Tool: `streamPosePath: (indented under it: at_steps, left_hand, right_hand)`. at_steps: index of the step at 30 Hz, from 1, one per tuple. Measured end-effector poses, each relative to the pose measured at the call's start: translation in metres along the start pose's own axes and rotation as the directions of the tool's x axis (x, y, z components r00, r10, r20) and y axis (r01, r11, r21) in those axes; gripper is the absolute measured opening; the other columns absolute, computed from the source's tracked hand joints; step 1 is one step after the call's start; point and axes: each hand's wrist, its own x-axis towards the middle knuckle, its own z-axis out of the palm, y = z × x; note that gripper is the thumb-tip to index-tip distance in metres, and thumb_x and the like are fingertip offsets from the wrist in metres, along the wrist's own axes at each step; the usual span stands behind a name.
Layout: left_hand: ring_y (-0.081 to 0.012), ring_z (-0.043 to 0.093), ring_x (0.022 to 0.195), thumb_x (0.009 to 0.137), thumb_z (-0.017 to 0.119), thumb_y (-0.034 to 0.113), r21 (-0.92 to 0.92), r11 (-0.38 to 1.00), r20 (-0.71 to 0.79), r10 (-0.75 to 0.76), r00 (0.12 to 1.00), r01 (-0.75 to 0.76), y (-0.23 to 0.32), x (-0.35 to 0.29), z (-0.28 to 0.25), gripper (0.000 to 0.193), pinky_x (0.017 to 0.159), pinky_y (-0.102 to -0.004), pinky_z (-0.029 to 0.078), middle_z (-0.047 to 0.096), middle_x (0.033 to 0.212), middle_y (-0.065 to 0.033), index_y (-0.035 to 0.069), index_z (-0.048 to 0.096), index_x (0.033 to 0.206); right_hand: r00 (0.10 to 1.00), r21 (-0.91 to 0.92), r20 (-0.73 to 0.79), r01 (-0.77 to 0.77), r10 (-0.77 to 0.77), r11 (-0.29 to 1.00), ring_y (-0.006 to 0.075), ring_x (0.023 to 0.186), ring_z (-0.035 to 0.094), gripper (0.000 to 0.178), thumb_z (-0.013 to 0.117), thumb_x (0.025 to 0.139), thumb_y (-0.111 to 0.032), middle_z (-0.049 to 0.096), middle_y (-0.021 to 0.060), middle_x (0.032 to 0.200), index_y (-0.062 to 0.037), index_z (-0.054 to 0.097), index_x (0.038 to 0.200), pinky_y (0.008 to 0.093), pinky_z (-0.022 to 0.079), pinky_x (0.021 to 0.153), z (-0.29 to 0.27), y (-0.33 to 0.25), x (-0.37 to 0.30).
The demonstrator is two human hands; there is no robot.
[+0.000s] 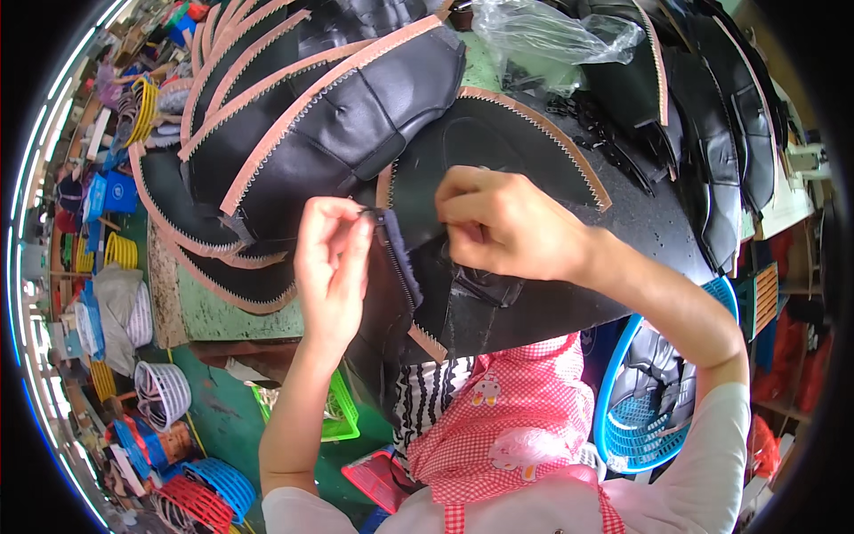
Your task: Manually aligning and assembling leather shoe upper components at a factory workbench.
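Two bare hands at work over a worktable. The left hand is raised at the table's near side, its forearm rising steeply from the lower edge of the view. Its thumb and index finger are pinched together at the upper end of a dark zipper, which slants down and to the right between the hands, bordered by a dark blue fuzzy strip. The right hand lies across from it, the elbow bent outward and the forearm slanting in from the right. Its fingers curl toward the thumb with little gap; what they hold, if anything, cannot be told.

The table's near edge passes below the hands, close to a red checked apron. On the left, stacked black leather pieces with pink zigzag borders confine the left hand. A black panel with a similar border lies flat just beyond the right hand. The widest open room is the dark tabletop to the right, reaching toward further black pieces. A blue basket stands beneath the right forearm, beyond the edge.
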Motion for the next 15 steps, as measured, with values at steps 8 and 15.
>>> streamPosePath:
  at_steps: [8, 15]
  left_hand:
    - [0.0018, 0.036, 0.060, 0.105, 0.056, 0.009, -0.128, 0.989, -0.070, 0.063, 0.996, -0.072, -0.016, -0.003, 0.003, 0.007, 0.050, -0.0164, 0.025, 0.049, 0.086, 0.0062, 0.009, 0.050, 0.109]
    - [0.0001, 0.036, 0.052, 0.106, 0.053, 0.012, -0.054, 0.989, -0.154, 0.131, 0.979, -0.140, -0.022, -0.003, 0.010, 0.005, 0.043, -0.0170, 0.026, 0.055, 0.084, 0.0032, 0.009, 0.052, 0.109]
  right_hand:
    - [0.937, -0.268, 0.276, 0.289, -0.214, 0.919, 0.0358, 0.096, 0.068, 0.052, 0.078, 0.073, -0.015, 0.054, 0.0142, 0.135, -0.0058, 0.059, 0.121, 0.0450, 0.056, 0.083, 0.005, 0.009, 0.051]
    - [0.970, -0.046, 0.133, 0.212, -0.204, 0.976, 0.0294, 0.096, 0.069, 0.025, 0.058, 0.084, -0.004, 0.063, 0.0134, 0.119, 0.0022, 0.061, 0.108, 0.0399, 0.057, 0.083, 0.010, 0.026, 0.039]
